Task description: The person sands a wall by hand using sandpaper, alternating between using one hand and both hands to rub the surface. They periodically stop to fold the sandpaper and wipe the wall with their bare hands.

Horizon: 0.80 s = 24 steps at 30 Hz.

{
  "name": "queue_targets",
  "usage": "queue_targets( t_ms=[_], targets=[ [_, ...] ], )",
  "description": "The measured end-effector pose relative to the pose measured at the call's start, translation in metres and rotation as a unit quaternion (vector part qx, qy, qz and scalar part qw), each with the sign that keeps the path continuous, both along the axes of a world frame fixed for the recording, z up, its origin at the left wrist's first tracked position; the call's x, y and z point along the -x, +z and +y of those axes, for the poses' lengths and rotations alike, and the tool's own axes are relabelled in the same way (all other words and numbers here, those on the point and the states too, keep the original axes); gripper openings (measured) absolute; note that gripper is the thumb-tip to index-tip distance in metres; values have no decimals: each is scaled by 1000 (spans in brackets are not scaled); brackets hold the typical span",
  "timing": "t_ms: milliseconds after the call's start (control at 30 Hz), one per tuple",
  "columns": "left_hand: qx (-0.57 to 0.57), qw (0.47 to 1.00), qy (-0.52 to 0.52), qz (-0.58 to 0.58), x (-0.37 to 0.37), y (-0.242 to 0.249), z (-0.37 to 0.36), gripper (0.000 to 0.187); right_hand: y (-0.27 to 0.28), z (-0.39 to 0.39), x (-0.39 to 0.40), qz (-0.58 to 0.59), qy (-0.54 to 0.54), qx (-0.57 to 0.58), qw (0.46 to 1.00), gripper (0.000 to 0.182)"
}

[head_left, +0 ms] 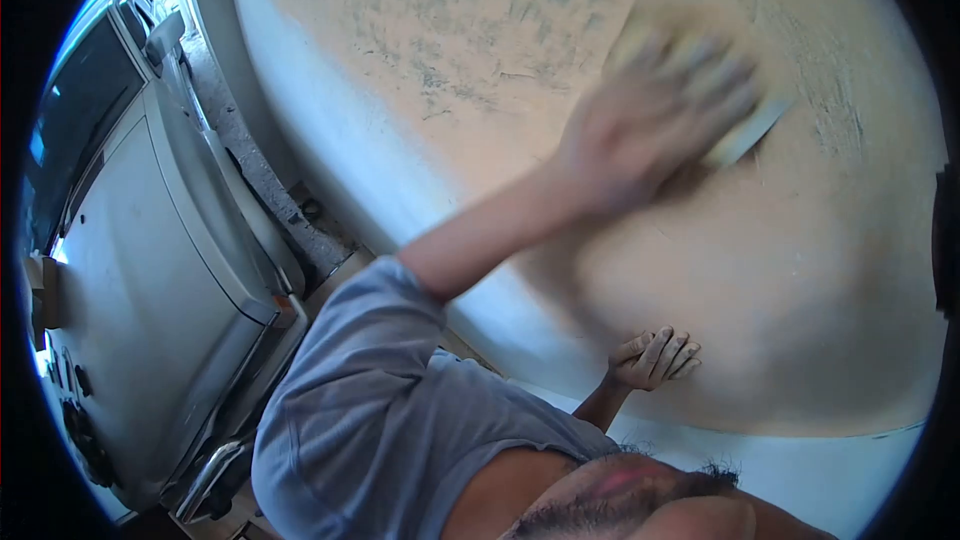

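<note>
My left hand [675, 100], blurred by motion, is pressed over a flat yellowish pad [748, 135] with a pale edge and holds it against the tan, patchy wall surface [480, 10]. The bare forearm and grey sleeve reach up to it from the lower left. Lower down, my right hand [656, 359] is near the same surface, its dusty fingers loosely bent and a little apart, with nothing seen in them. Whether it touches the wall I cannot tell. The underside of the pad is hidden.
A light-coloured vehicle [150, 230] stands at the left, beside a strip of rough ground [235, 115]. Dark scuffs and scratches mark the upper wall, and white areas border the tan coating. Part of the wearer's own face shows at the bottom edge.
</note>
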State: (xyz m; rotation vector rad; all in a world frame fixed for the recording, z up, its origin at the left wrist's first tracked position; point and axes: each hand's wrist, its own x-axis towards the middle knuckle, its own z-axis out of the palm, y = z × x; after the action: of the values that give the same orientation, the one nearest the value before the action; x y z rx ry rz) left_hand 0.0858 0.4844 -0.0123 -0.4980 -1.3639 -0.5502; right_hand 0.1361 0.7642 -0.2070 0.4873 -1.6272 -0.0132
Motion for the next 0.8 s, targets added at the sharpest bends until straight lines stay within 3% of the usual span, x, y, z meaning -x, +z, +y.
queue_targets(
  t_ms=[100,200,333,433,500,567,600,667,733,800],
  targets=[
    [5,998,11,-65,-15,-135,46,29,0,5,-5,-3,-10,-1,1000,33],
    [42,998,-32,-25,-7,-87,36,29,3,4,-3,3,5,-19,1000,34],
    [33,992,-79,90,11,84,32,34,5,2,0,5,4,-8,1000,33],
    [10,990,-57,126,18,81,43,37,3,3,2,3,10,-1,1000,33],
    [26,994,-107,21,2,-5,43,35,-1,4,-2,-4,-3,2,1000,33],
    [112,989,3,-92,-5,-135,42,27,2,4,0,4,13,-1,1000,33],
    [97,990,-22,-97,-13,-198,40,25,2,5,-3,6,9,6,1000,33],
    [74,995,2,-64,-7,-221,32,27,6,2,-2,4,29,2,1000,33],
    [158,987,-16,-17,-9,-152,9,26,4,3,-4,5,30,-3,1000,33],
    [203,976,10,-77,-6,-56,-7,40,6,0,-1,11,19,5,1000,33]
  ],
)
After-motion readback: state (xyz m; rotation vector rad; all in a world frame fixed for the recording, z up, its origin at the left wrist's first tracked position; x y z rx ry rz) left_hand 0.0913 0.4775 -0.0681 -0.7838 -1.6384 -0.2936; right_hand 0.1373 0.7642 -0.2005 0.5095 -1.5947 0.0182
